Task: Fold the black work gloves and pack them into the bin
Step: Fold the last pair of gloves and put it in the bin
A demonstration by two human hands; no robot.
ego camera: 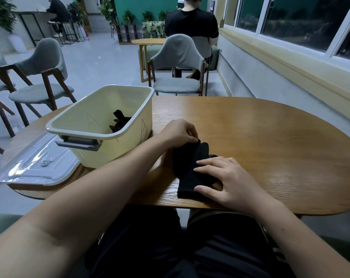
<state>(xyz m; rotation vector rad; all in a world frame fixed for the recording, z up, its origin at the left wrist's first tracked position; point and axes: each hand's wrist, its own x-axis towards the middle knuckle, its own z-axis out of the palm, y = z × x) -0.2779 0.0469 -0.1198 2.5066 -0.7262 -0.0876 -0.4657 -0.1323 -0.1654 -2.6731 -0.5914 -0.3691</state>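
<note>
The glove (190,169) lies on the table (270,137) beside the bin (102,121). The left hand (180,133) pinches its far edge; the right hand (228,179) presses it flat-fingered. Soft, light, floppy: best gripped at the fold.

On my feed a rounded wooden table (270,137) fills the middle and right of the frame, with a clear plastic lid (37,163) lying on its left end at lower left. Past its far edge I see a grey padded chair (178,55) at upper centre and a second grey chair (43,63) at the left, and behind the first a person in a black shirt (190,23) sits back to me beside a small round table (148,41). At upper left another person (56,11) sits at a high counter (37,16), potted plants (128,17) line the green back wall, and dark windows (290,17) run along the upper right.
</note>
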